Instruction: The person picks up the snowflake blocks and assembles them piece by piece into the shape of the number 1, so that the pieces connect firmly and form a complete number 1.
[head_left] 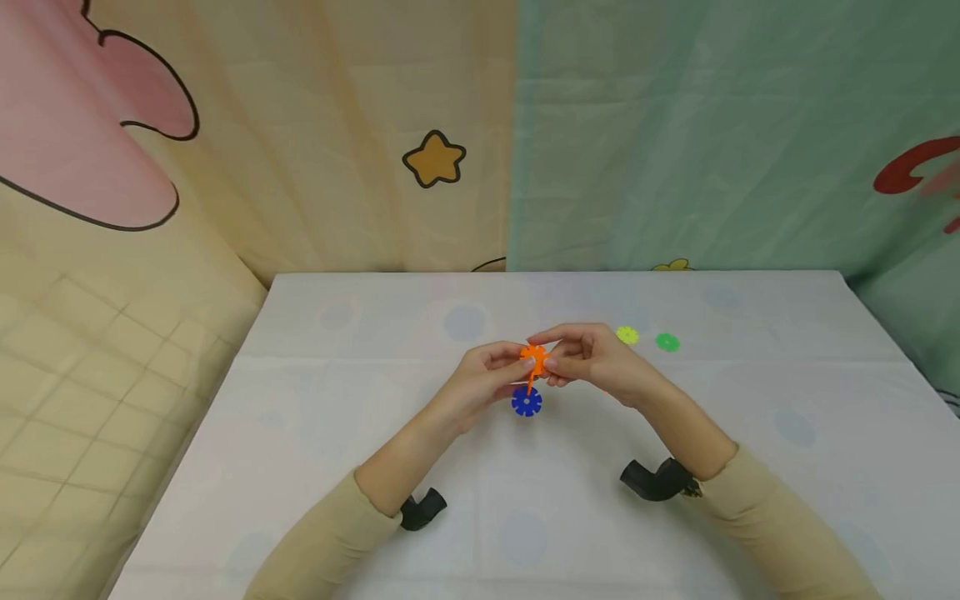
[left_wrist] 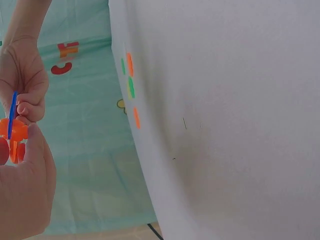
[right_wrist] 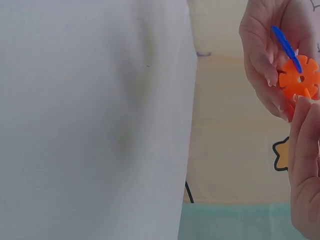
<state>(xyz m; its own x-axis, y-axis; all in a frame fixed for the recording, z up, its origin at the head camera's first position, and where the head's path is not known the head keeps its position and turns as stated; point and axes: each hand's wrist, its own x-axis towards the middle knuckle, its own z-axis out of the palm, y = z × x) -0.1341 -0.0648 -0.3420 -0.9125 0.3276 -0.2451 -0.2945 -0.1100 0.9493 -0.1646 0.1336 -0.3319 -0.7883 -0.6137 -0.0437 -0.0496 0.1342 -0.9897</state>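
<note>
Several notched plastic discs are joined in a small cluster between the hands, above the table. In the head view an orange disc (head_left: 534,358) faces up, and a blue disc (head_left: 527,402) hangs below it on another orange piece seen edge-on. My left hand (head_left: 483,382) pinches the orange part from the left, thumb on its face. From the right, my right hand (head_left: 596,358) pinches the orange disc's edge between thumb and fingers. The right wrist view shows the blue disc (right_wrist: 287,48) slotted edgewise into an orange disc (right_wrist: 300,79). Fingers hide part of the joints.
A yellow disc (head_left: 627,335) and a green disc (head_left: 667,342) lie on the white table (head_left: 337,433) behind the right hand. The left wrist view also shows loose orange discs (left_wrist: 130,65) there. Black curved pieces (head_left: 656,481) sit at both wrists. Printed curtains (head_left: 637,125) stand behind.
</note>
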